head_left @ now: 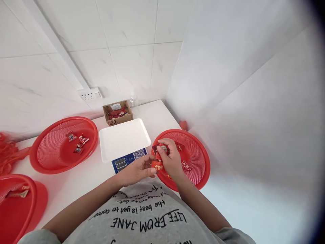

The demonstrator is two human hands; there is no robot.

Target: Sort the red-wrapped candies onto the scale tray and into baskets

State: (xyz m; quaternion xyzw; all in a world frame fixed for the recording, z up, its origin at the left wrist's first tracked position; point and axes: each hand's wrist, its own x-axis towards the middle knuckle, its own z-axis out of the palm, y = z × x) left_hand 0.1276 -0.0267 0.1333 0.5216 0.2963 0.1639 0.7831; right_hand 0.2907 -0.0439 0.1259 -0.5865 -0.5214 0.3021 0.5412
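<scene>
one pouch [158,165] in left grip [138,170], red packets [158,155] in right grip [172,160], three red baskets [199,161]

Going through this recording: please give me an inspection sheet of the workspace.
Surface: white table, visible between the items.
Job's things: red packets at the hands, above the right basket, which has more packets inside; left basket with small wrapped pieces; near-left basket, cut off by the frame; scale with white pan and blue keypad.
Clutter: cardboard box of red items; red netting at far left.
Grip: right hand holds packets; left hand is at their edge, its hold unclear.
Cables: nothing seen.
Surroundings: tiled wall with socket strip.
</scene>
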